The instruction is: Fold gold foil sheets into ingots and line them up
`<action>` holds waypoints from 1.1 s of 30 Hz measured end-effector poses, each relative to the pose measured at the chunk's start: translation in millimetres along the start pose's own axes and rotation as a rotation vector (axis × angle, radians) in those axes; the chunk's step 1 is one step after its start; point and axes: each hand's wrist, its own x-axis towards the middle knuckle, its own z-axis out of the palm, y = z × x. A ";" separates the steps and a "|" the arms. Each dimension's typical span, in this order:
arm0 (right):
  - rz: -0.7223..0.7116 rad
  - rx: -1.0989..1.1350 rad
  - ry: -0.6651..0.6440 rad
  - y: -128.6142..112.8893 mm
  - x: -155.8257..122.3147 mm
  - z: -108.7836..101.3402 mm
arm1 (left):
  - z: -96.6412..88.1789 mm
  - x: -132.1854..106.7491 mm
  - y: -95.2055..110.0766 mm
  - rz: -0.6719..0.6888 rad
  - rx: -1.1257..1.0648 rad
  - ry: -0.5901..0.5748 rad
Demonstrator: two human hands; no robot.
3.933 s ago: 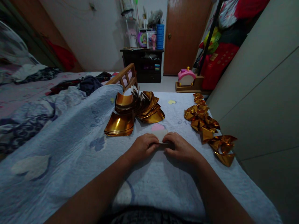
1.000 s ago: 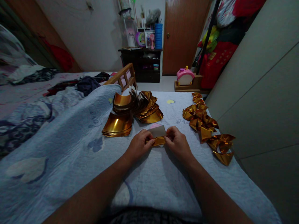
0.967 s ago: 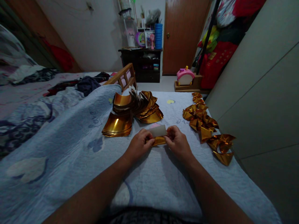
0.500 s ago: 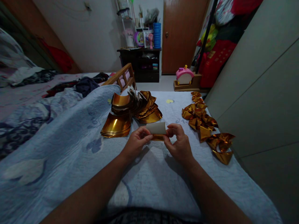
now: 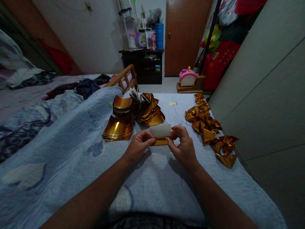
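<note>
Both of my hands pinch one folded sheet of gold paper [image 5: 160, 135], held just above the blue quilt [image 5: 71, 152]. Its white back faces up and a gold flap shows below. My left hand [image 5: 138, 148] grips the sheet's left end and my right hand [image 5: 182, 144] grips the right end, fingers closed on it. A fanned stack of gold paper sheets [image 5: 133, 116] lies just beyond my left hand. A row of folded gold paper pieces [image 5: 211, 130] lies to the right of my right hand.
A pale cabinet wall [image 5: 264, 89] rises along the right edge of the bed. A wooden bed rail [image 5: 124, 79] stands beyond the stack. Crumpled clothes and bedding [image 5: 35, 92] fill the left. A dark cabinet [image 5: 144, 65], door and pink toy [image 5: 188, 78] stand at the back.
The sheet went from pressed flat on the quilt to lifted between both hands, with its gold lower flap folded and the white face tilted up. My hands rose slightly.
</note>
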 end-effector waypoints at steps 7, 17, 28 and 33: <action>-0.032 0.018 0.017 -1.9 -0.1 -0.4 | 1.0 -0.5 1.1 0.015 -0.036 -0.012; 0.190 0.250 -0.030 5.2 2.3 3.1 | 2.4 -2.4 3.7 0.019 -0.045 -0.006; 0.488 0.369 -0.378 11.2 9.8 -6.8 | 2.1 -3.6 2.5 0.094 0.136 0.027; 0.496 0.384 -0.371 10.0 9.6 -6.7 | 2.3 -3.5 0.5 0.117 0.192 0.033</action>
